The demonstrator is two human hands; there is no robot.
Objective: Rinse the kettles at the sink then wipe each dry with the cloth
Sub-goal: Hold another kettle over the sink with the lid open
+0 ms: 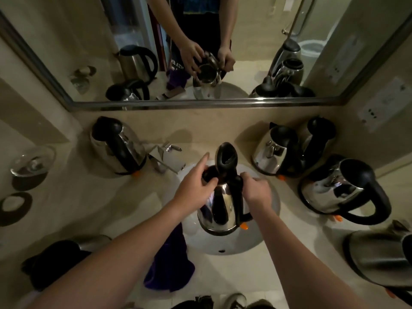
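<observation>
Steel, with a black lid flipped up: the kettle [220, 210] is held over the white sink [265, 221], tilted a little. The right hand [256, 188] curls round the top of its black handle. The left hand [196, 184] rests at the open rim, thumb and lower fingers bent against it and the forefinger stretched out toward the tap [166, 158]; how firmly it holds the rim cannot be told.

Below the left wrist a purple cloth [171, 264] hangs over the sink's near edge onto the counter [93, 208]. Left of the left hand, beyond the tap, stands another kettle [118, 148]. Right of the right hand stand three more, a pair at the wall [289, 148] and a larger one [341, 190] nearer. Beyond both hands, the mirror [200, 52] repeats the grip.
</observation>
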